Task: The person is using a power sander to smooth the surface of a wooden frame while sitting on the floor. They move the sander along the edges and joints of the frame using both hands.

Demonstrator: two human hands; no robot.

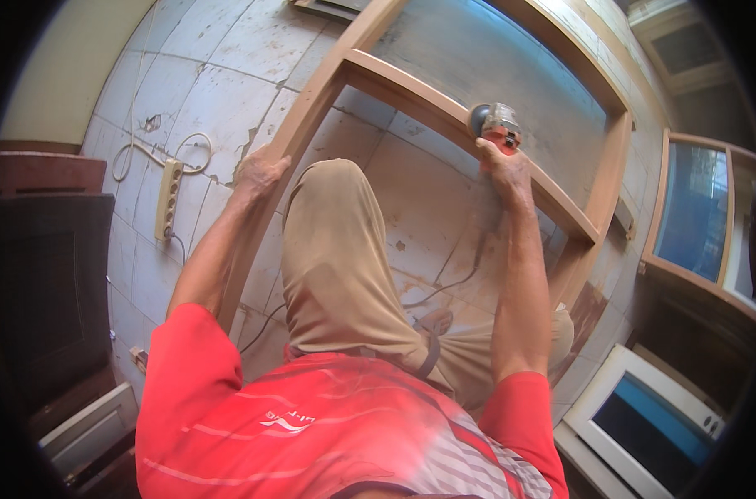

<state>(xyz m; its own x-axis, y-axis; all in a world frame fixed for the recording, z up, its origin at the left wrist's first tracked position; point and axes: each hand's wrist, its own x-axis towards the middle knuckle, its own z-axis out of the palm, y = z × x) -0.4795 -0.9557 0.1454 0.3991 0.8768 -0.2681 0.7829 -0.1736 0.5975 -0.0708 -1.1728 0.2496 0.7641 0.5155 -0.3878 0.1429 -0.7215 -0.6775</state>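
A large wooden frame (411, 87) lies on the tiled floor around my legs, with a blue-grey panel (486, 66) filling its far section. My right hand (507, 170) is wrapped round an orange and grey angle grinder (500, 123). Its round disc meets the top of the frame's crossbar. Dust blurs the air just below that hand, and a dark cord runs from there toward my foot. On the frame's left rail rests my left hand (261, 172), its fingers curled over the edge and gripping the wood.
A cream power strip (169, 200) with a looped cable lies on the tiles to my left. Dark cabinet doors (49, 283) lean farther left. At the right stand a wood-framed glass panel (692, 208) and a white-framed door (644, 416).
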